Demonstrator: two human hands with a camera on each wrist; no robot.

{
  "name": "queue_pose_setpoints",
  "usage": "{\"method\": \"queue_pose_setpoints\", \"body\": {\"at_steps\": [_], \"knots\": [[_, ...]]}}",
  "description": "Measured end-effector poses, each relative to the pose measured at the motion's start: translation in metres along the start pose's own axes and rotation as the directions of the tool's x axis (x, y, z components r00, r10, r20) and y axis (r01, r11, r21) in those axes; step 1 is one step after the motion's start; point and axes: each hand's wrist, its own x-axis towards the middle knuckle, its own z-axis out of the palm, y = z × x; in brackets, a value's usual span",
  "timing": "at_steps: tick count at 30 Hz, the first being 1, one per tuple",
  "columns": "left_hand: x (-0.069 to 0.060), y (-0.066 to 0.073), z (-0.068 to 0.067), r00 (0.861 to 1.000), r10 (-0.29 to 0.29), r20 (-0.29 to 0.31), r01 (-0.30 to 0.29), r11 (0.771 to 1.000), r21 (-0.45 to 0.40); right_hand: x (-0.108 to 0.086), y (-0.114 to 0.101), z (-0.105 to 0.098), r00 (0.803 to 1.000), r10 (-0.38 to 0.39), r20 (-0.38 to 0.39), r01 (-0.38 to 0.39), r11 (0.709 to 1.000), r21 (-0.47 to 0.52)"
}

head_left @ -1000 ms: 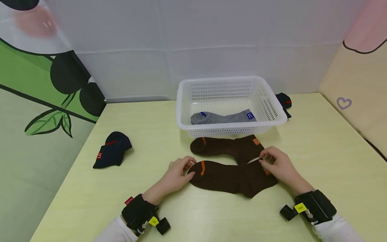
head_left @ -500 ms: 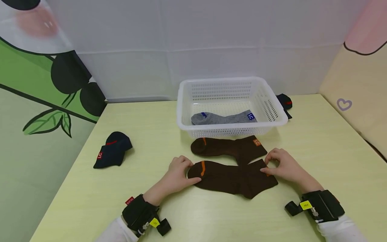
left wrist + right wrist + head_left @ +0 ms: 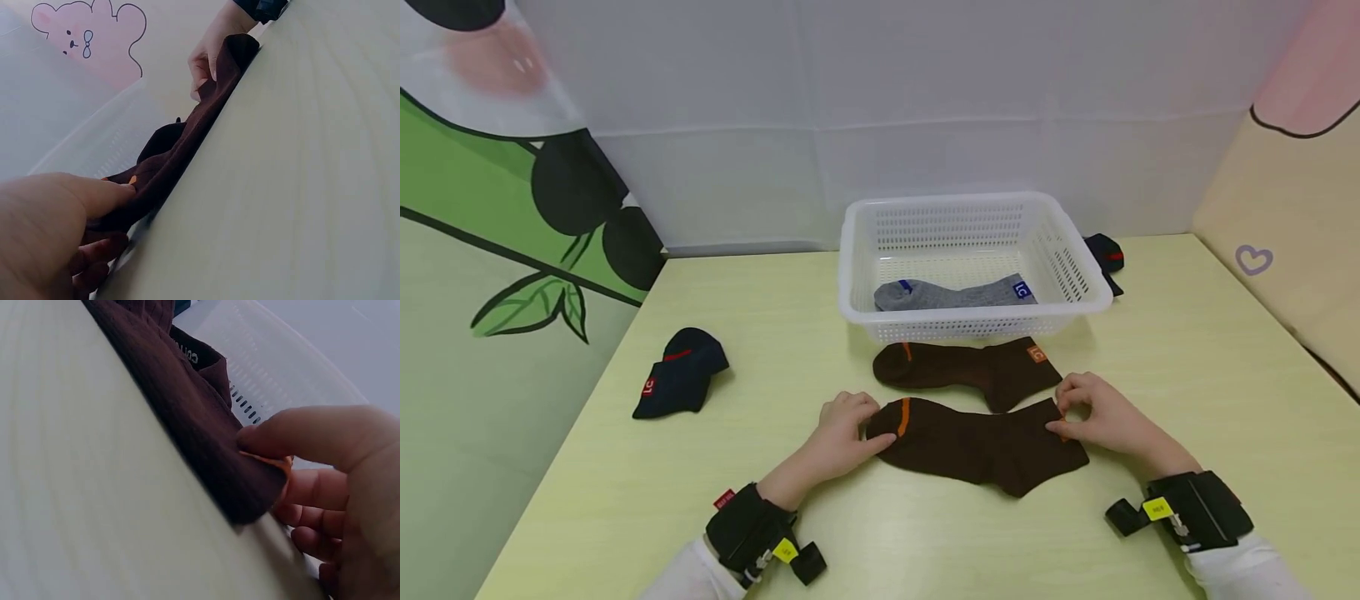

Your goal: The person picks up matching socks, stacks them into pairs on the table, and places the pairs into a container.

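Observation:
The nearer brown sock (image 3: 962, 442) lies stretched sideways on the table, toe to the left. My left hand (image 3: 842, 437) pinches its toe, with the thumb (image 3: 109, 195) on top beside the orange stripe. At the cuff, my right hand (image 3: 1101, 421) pinches the edge, its thumb (image 3: 275, 434) over the top and fingers underneath, partly covering the orange label. The cuff edge is slightly raised in the right wrist view. Just behind lies a matching brown sock (image 3: 955, 367), flat and toe left, its orange label showing.
A white perforated basket (image 3: 973, 317) stands behind the brown socks, with a grey sock (image 3: 955, 295) inside. One dark navy sock (image 3: 681, 375) with red marks lies folded over at the left. Another dark sock (image 3: 1105, 260) is partly hidden behind the basket's right side.
My right hand has shifted right, from the cuff's upper corner to its end edge. My left thumb has come over onto the toe. The nearer sock has barely moved.

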Motion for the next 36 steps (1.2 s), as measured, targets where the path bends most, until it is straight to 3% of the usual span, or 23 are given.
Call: {"method": "queue_pose_setpoints", "body": {"at_steps": [4,6,8,11,13,15,18,22,24,28,31,34,36], "knots": [[0.001,-0.001,-0.002,0.999,-0.006,0.038,0.011,0.99,-0.144,-0.003,0.003,-0.001,0.998,-0.051,0.028,0.047,0.99,0.132],[0.001,0.0,-0.003,0.997,-0.024,0.077,0.043,0.967,-0.253,-0.004,0.003,-0.002,0.997,-0.051,0.066,0.029,0.953,0.302],[0.001,-0.001,-0.003,0.994,-0.037,0.107,0.073,0.93,-0.36,-0.005,0.003,-0.003,0.994,-0.043,0.1,-0.013,0.868,0.496],[0.002,-0.001,-0.004,0.992,-0.072,0.106,0.115,0.864,-0.489,-0.004,-0.001,-0.003,0.991,0.002,0.132,-0.097,0.691,0.716],[0.003,-0.002,-0.004,0.991,-0.106,0.088,0.137,0.821,-0.554,-0.001,-0.005,-0.002,0.993,0.056,0.101,-0.114,0.63,0.768],[0.004,-0.002,-0.005,0.986,-0.147,0.075,0.162,0.781,-0.603,0.002,-0.009,0.001,0.989,0.134,0.065,-0.133,0.6,0.789],[0.005,-0.001,-0.005,0.979,-0.185,0.081,0.192,0.732,-0.654,0.005,-0.013,0.005,0.97,0.245,-0.013,-0.14,0.597,0.79],[0.005,-0.001,-0.005,0.978,-0.19,0.084,0.195,0.7,-0.686,0.008,-0.014,0.006,0.941,0.334,-0.057,-0.168,0.608,0.776],[0.005,-0.001,-0.005,0.979,-0.194,0.067,0.187,0.705,-0.685,0.009,-0.014,0.006,0.936,0.346,-0.057,-0.182,0.618,0.765],[0.007,-0.001,-0.003,0.973,-0.231,0.017,0.182,0.715,-0.675,0.009,-0.011,0.006,0.946,0.316,-0.066,-0.158,0.632,0.758],[0.011,-0.002,-0.002,0.96,-0.278,-0.045,0.171,0.703,-0.69,0.01,-0.01,0.007,0.947,0.303,-0.108,-0.113,0.627,0.77],[0.015,-0.003,-0.001,0.946,-0.3,-0.126,0.126,0.692,-0.711,0.011,-0.011,0.008,0.936,0.322,-0.144,-0.089,0.611,0.787],[0.018,-0.003,0.0,0.937,-0.308,-0.167,0.098,0.688,-0.719,0.011,-0.012,0.008,0.924,0.344,-0.169,-0.106,0.654,0.749]]}}
